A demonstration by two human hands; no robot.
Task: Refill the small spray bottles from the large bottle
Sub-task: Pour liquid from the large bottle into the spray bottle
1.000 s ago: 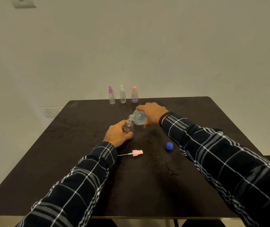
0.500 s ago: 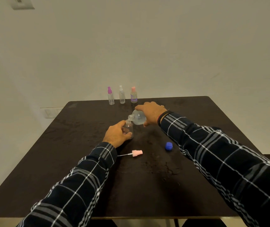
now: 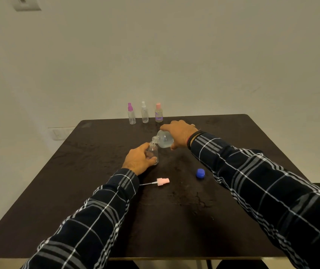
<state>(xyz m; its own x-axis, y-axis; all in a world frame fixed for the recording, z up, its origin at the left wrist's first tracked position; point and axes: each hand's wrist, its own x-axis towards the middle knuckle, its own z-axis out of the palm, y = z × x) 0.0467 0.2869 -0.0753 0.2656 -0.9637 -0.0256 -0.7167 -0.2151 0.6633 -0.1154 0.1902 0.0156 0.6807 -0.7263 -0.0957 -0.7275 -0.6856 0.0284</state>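
My left hand [image 3: 138, 159] grips a small clear spray bottle [image 3: 153, 152] that stands upright on the dark table [image 3: 97, 191], its top off. My right hand [image 3: 180, 133] holds the large clear bottle [image 3: 164, 139] tilted over, its neck touching the small bottle's mouth. A pink spray head with a white tube [image 3: 161, 182] lies on the table near my left wrist. The large bottle's blue cap [image 3: 200, 173] rests to the right of it.
Three small spray bottles stand in a row at the table's far edge: a purple-topped one [image 3: 131, 114], a white-topped one [image 3: 144, 113] and a pink-topped one [image 3: 159, 113]. A plain wall rises behind the table.
Almost nothing differs: both hands keep their grip, and the large bottle stays tilted against the small bottle's mouth.
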